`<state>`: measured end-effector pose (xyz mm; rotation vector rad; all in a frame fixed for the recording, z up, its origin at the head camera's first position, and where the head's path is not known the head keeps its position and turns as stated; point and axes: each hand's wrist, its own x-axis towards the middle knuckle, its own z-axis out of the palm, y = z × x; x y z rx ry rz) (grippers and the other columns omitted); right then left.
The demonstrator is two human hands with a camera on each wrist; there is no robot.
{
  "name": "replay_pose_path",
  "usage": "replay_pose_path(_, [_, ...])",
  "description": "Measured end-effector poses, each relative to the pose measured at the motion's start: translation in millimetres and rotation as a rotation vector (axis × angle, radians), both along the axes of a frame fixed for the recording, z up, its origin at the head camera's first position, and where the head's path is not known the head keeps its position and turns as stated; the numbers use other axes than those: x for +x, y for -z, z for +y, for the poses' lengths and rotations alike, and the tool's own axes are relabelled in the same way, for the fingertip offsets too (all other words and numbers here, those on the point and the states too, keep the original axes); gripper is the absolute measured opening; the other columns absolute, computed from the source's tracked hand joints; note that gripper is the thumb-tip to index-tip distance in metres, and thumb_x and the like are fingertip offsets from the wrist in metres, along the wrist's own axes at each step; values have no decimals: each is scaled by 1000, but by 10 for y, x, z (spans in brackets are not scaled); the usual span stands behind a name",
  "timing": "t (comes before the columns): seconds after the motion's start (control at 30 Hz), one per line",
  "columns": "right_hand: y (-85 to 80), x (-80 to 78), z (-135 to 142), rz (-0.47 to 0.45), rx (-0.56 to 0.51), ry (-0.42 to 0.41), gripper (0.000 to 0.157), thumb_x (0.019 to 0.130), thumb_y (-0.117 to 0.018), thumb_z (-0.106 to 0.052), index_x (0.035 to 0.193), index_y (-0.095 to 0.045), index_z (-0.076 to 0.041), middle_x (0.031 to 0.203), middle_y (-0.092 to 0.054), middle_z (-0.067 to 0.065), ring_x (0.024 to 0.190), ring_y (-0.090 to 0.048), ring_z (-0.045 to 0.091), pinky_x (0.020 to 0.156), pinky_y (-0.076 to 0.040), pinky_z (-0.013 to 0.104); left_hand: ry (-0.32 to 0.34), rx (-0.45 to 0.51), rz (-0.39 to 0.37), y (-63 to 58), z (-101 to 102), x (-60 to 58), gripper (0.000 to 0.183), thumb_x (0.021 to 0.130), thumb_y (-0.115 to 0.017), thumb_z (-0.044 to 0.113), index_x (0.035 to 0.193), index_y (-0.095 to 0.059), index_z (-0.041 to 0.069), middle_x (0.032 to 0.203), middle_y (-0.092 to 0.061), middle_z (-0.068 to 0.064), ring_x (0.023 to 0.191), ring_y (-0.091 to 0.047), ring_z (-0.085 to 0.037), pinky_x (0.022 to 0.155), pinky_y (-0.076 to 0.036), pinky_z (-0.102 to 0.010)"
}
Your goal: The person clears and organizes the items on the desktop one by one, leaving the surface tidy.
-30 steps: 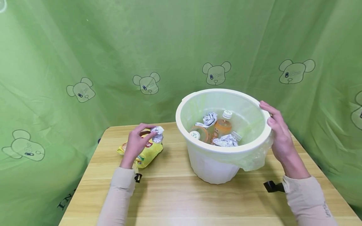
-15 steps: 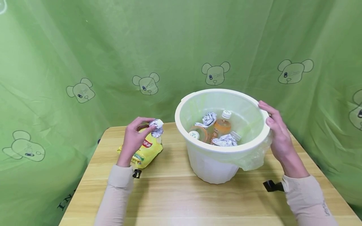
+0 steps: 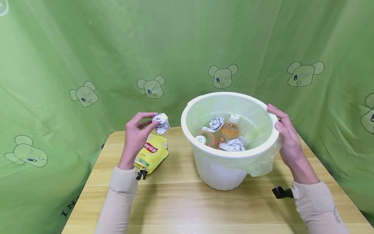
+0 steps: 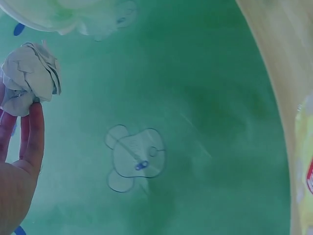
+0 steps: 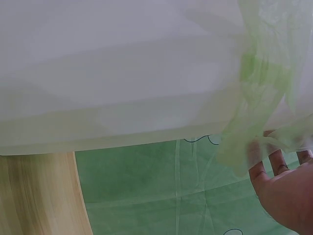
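Note:
My left hand pinches a crumpled paper ball between thumb and fingers, raised above a yellow chip bag. The left wrist view also shows the paper ball at the fingertips. On the right, my right hand grips the rim of a white trash bin. A thin pale-green liner hangs over that rim. Inside the bin are crumpled papers and orange drink bottles with white caps. The right wrist view catches my fingers behind the liner.
A wooden table carries the bin and the chip bag. Behind and around it hangs a green curtain printed with bear heads. Black straps show at both wrists.
My left hand has lifted the paper ball up from over the chip bag, moving slightly left, so more of the bag shows. The right hand and bin stay almost still.

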<state>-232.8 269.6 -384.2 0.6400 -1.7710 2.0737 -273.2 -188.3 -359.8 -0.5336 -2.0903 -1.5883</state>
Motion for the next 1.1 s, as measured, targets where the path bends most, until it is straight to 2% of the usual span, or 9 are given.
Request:
replay_pose_path(0.13, [3, -3, -2, 4, 1, 2, 48, 106, -37, -12, 154, -44, -3, 164, -34, 5, 155, -18, 24, 123, -27, 20, 10, 17, 30, -113, 48, 13, 30, 88, -81, 7, 117, -73, 5, 119, -71, -8, 104, -72, -18, 97, -62, -33])
replay_pose_path(0.43, [3, 0, -8, 3, -4, 0, 49, 106, -37, -13, 154, -43, -3, 163, -34, 5, 154, -19, 26, 116, -35, 17, 39, 34, 79, -320, 183, 6, 31, 88, -81, 6, 118, -73, 4, 120, -72, -9, 106, -72, -18, 99, -61, -33])
replay_pose_path(0.93, [4, -5, -1, 12, -8, -8, 49, 106, -37, -12, 154, -44, -4, 163, -34, 5, 154, -19, 26, 117, -34, 17, 140, 85, 130, -506, 511, -7, 32, 87, -80, 1, 118, -72, 0, 119, -71, -11, 105, -72, -22, 99, -61, -37])
replay_pose_path(1.1, [3, 2, -1, 2, 1, -3, 49, 106, -37, -13, 154, -43, -4, 164, -33, 5, 154, -19, 25, 116, -35, 16, 189, 81, 165, -534, 644, 15, 31, 87, -80, -2, 116, -72, -2, 118, -71, -14, 104, -73, -24, 98, -62, -39])
